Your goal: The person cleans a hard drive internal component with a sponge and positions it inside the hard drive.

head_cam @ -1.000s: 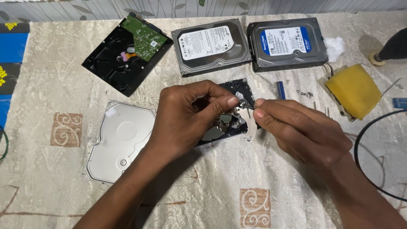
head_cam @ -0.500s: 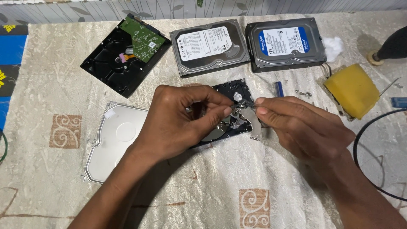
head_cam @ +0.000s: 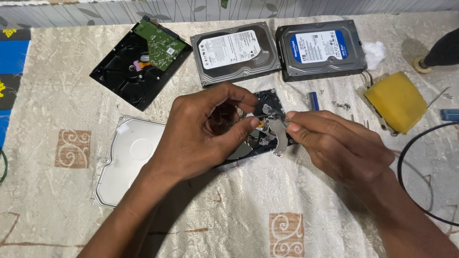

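- While my left hand (head_cam: 201, 131) steadies the opened drive (head_cam: 260, 129) mid-table (head_cam: 229, 224), fingers curled over it, my right hand (head_cam: 334, 145) pinches a metal bracket (head_cam: 277, 136).
- Step, I judge: freeing the bracket.
- Next calls for a careful, straight lift.
- Lid (head_cam: 126, 160) lies left.

Two labels show, both rectangular stickers on closed hard drives lying beyond the opened drive (head_cam: 260, 124). The white label (head_cam: 230, 48) with black print sits on the drive straight behind it. The white label with a blue band (head_cam: 321, 46) lies behind and to its right.
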